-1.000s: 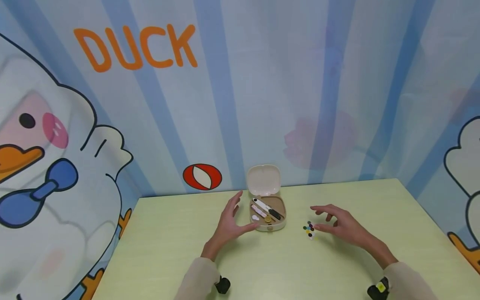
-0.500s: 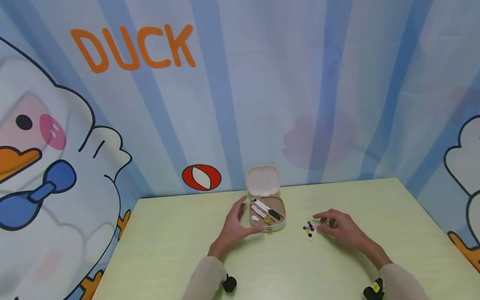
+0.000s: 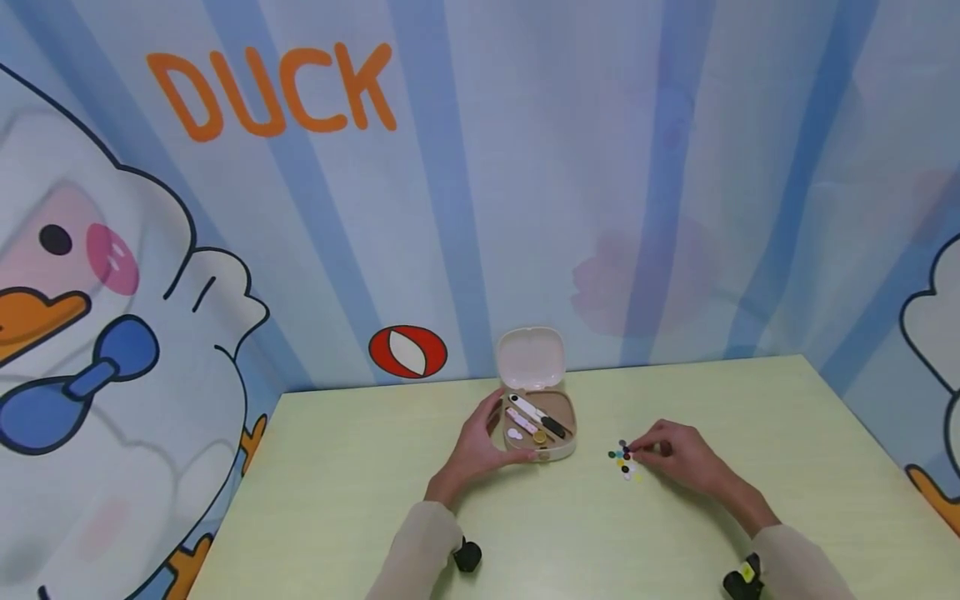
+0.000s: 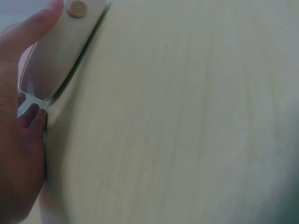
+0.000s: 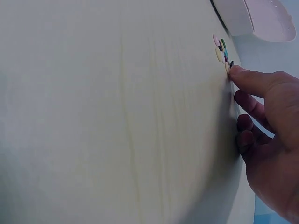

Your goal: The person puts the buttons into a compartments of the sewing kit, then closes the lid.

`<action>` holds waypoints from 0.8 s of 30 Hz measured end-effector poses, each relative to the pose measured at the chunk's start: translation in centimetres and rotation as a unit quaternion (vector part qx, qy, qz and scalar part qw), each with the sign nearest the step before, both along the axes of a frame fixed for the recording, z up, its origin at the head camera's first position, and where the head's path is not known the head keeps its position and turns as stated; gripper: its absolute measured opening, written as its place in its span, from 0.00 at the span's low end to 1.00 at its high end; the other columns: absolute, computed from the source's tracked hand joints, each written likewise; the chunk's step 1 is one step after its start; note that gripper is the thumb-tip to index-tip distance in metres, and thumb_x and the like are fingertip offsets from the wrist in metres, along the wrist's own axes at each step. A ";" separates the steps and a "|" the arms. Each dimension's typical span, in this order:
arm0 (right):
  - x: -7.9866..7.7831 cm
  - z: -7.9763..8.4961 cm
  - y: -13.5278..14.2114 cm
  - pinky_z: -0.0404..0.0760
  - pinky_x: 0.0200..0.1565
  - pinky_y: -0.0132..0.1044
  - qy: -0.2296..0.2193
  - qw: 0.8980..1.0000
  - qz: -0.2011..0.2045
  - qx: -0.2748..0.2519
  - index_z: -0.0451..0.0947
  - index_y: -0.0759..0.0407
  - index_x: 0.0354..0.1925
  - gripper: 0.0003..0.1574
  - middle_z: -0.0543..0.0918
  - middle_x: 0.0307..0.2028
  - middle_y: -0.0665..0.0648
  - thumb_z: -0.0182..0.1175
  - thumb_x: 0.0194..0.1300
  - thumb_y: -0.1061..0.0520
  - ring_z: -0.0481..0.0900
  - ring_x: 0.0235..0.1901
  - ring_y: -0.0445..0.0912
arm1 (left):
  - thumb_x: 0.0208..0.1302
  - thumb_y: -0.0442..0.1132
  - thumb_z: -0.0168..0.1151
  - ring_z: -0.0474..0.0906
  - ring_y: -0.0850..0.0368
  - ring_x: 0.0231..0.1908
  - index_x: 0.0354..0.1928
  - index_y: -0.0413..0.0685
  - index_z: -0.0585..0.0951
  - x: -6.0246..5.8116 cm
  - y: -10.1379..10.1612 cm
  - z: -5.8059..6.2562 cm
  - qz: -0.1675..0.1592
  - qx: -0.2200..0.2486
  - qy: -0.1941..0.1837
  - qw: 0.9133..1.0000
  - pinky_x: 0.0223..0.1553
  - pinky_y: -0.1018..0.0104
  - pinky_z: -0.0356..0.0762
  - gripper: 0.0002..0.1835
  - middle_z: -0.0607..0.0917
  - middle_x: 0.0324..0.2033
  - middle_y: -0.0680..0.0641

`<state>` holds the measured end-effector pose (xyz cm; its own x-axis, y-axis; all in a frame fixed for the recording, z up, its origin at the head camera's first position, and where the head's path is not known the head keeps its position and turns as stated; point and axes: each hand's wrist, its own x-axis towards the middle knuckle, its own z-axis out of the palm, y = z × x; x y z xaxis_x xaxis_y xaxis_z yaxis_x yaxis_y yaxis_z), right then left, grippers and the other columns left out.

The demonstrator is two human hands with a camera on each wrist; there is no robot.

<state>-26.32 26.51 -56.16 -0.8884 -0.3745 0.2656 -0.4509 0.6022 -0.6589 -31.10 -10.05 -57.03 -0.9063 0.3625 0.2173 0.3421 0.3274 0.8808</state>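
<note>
A small beige hinged box (image 3: 558, 452) stands with its lid (image 3: 531, 358) raised. Inside lie a white-and-black slim tool (image 3: 553, 427), a pink patterned strip (image 3: 521, 420), a gold round piece (image 3: 539, 437) and a small white piece (image 3: 514, 433). My left hand (image 3: 476, 446) holds the box's left front corner, thumb along the front wall near the round catch (image 4: 77, 9). To the right, a cluster of small colored buttons (image 3: 626, 470) lies on the table. My right hand (image 3: 682, 457) pinches at the cluster's right edge, thumb tip against a dark button (image 5: 231, 64); its index fingertip is hidden in the right wrist view.
The pale wood-grain table (image 3: 600, 533) ends at a printed curtain (image 3: 525, 167) close behind the box. Black wrist cameras (image 3: 467, 556) sit at both sleeve cuffs.
My left hand has moved right and up against the box and now holds its corner. My right thumb and fingertips have come together at the buttons. The box stays in place.
</note>
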 end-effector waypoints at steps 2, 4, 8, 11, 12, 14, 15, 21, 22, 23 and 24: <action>0.0 0.0 0.1 0.68 0.26 0.31 0.004 1.000 0.000 0.001 0.91 0.56 0.43 0.08 0.81 0.34 0.45 0.71 0.66 0.64 0.67 0.26 0.37 | 0.49 0.49 0.86 0.61 0.48 0.76 0.82 0.52 0.58 -0.1 0.1 0.1 -0.007 -0.005 0.000 1.000 0.74 0.56 0.63 0.61 0.63 0.78 0.49; 0.0 0.1 0.1 0.68 0.26 0.31 0.007 1.000 0.000 0.004 0.91 0.56 0.43 0.08 0.81 0.33 0.45 0.71 0.66 0.65 0.67 0.27 0.37 | 0.49 0.48 0.86 0.60 0.50 0.76 0.82 0.52 0.57 -0.2 0.2 0.3 -0.010 -0.016 -0.003 1.000 0.74 0.58 0.63 0.62 0.63 0.78 0.49; 0.0 0.2 0.1 0.70 0.27 0.31 0.007 1.000 -0.001 0.006 0.91 0.56 0.42 0.09 0.82 0.33 0.45 0.71 0.65 0.66 0.68 0.27 0.37 | 0.49 0.48 0.86 0.59 0.53 0.77 0.82 0.52 0.56 -0.5 0.2 0.4 -0.011 -0.031 -0.018 0.999 0.74 0.60 0.62 0.63 0.62 0.78 0.50; -0.1 0.3 0.1 0.72 0.28 0.31 0.005 1.000 -0.001 0.005 0.90 0.56 0.41 0.08 0.81 0.33 0.45 0.71 0.65 0.66 0.69 0.28 0.37 | 0.48 0.48 0.86 0.59 0.53 0.77 0.83 0.54 0.56 -0.6 0.2 0.4 -0.011 -0.035 -0.028 0.999 0.75 0.59 0.62 0.63 0.62 0.79 0.50; -0.1 0.4 0.1 0.72 0.28 0.31 0.003 1.000 0.000 0.004 0.90 0.56 0.41 0.08 0.81 0.33 0.45 0.71 0.65 0.66 0.70 0.28 0.37 | 0.49 0.49 0.86 0.59 0.52 0.76 0.83 0.55 0.56 -0.6 0.2 0.3 -0.010 -0.037 -0.031 0.999 0.75 0.58 0.62 0.63 0.62 0.79 0.51; -0.2 0.4 0.1 0.74 0.29 0.31 0.000 1.000 0.001 0.002 0.89 0.55 0.40 0.07 0.81 0.32 0.44 0.71 0.64 0.65 0.71 0.29 0.37 | 0.48 0.50 0.86 0.60 0.52 0.76 0.83 0.56 0.56 -0.7 0.1 0.4 -0.008 -0.036 -0.039 0.999 0.75 0.57 0.62 0.63 0.62 0.78 0.51; -0.3 0.4 0.0 0.74 0.29 0.31 -0.002 1.000 0.001 0.002 0.89 0.55 0.40 0.07 0.80 0.32 0.44 0.72 0.64 0.65 0.71 0.29 0.38 | 0.48 0.51 0.86 0.60 0.52 0.76 0.83 0.57 0.57 -0.7 0.1 0.4 -0.008 -0.036 -0.043 0.998 0.75 0.57 0.62 0.63 0.62 0.78 0.51; -0.3 0.5 0.0 0.73 0.30 0.31 -0.023 1.000 -0.001 0.004 0.87 0.53 0.39 0.06 0.79 0.30 0.45 0.72 0.64 0.64 0.70 0.30 0.38 | 0.47 0.52 0.87 0.61 0.51 0.76 0.83 0.56 0.57 -0.8 0.0 0.3 -0.015 -0.026 -0.058 0.998 0.75 0.56 0.62 0.64 0.62 0.79 0.50; -0.3 0.5 0.0 0.73 0.30 0.31 -0.027 1.000 0.000 0.005 0.87 0.53 0.38 0.06 0.78 0.30 0.45 0.73 0.64 0.63 0.70 0.30 0.38 | 0.47 0.52 0.87 0.61 0.50 0.76 0.83 0.55 0.56 -0.9 0.0 0.3 -0.017 -0.025 -0.059 0.998 0.75 0.57 0.62 0.64 0.62 0.79 0.50; -0.3 0.6 0.0 0.73 0.30 0.31 -0.029 1.000 0.001 0.004 0.87 0.53 0.38 0.06 0.78 0.30 0.45 0.73 0.64 0.63 0.70 0.29 0.38 | 0.47 0.52 0.87 0.61 0.50 0.76 0.83 0.55 0.56 -0.9 0.0 0.3 -0.018 -0.023 -0.061 0.998 0.75 0.57 0.62 0.64 0.62 0.79 0.50; -0.3 0.7 0.1 0.73 0.30 0.31 -0.031 1.000 0.002 0.004 0.87 0.53 0.38 0.06 0.78 0.30 0.45 0.73 0.64 0.63 0.71 0.29 0.38 | 0.47 0.52 0.87 0.61 0.50 0.76 0.83 0.55 0.56 -1.0 0.0 0.3 -0.019 -0.022 -0.063 0.998 0.75 0.57 0.62 0.64 0.62 0.79 0.50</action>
<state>-26.66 26.58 -55.43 -0.9014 -0.3805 0.2069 -0.4118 0.6053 -0.6812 -32.06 -10.06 -56.73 -0.9106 0.4044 0.0853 0.2427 0.3563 0.9023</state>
